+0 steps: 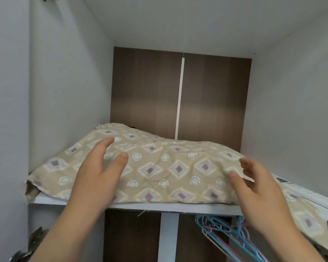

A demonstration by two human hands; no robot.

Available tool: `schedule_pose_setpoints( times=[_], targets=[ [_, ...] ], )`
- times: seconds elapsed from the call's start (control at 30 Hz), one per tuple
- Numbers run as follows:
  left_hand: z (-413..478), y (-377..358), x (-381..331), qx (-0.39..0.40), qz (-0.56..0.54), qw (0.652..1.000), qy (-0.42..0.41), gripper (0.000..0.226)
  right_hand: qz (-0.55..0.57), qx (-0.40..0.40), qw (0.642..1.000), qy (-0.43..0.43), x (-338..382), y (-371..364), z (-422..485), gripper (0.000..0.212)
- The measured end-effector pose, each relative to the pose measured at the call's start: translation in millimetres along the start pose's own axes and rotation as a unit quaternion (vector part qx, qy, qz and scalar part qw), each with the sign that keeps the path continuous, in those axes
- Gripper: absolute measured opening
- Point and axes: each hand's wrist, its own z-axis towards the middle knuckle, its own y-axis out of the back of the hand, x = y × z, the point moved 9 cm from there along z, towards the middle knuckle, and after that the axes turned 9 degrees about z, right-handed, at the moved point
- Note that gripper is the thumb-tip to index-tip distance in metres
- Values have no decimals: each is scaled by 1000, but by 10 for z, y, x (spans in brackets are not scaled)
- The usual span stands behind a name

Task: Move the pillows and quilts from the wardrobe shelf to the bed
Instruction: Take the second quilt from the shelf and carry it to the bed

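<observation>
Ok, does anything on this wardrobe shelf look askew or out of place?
Yes. The pillow lies crooked: its left corner droops over the shelf edge, and its right end spills off the front. Below, hangers sit in a tangled bunch.

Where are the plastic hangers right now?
In the head view, the hangers hang lower right, just under the shelf that holds the patterned pillow, below the right hand.
</observation>
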Motion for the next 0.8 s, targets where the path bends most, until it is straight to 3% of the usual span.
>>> schedule_pose_setpoints(
  times=[0.17, 0.33, 0.47, 0.6, 0.67, 0.8],
  targets=[
    [740, -110, 7, 8, 185, 982, 25, 59, -132, -17, 991, 5, 100, -86, 801, 57],
    [1358, -349, 205, 30, 324, 941, 89, 71, -247, 50, 962, -110, -242, -352, 1543, 86],
    [1478, -701, 592, 91, 373, 912, 144, 95, -236, 147, 945, -172, -617, -707, 1631, 95],
    [1533, -782, 983, 110, 456, 850, 238, 126, -287, 152, 926, -194, -867, -857, 1762, 108],
    [1602, -792, 1107, 114, 473, 838, 247, 140, -303, 168, 915, -207, -985, -938, 1795, 116],
    [1628, -762, 1102, 68, 491, 840, 220, 128, -326, 163, 914, -177, -1061, -1033, 1856, 100]
  ],
)
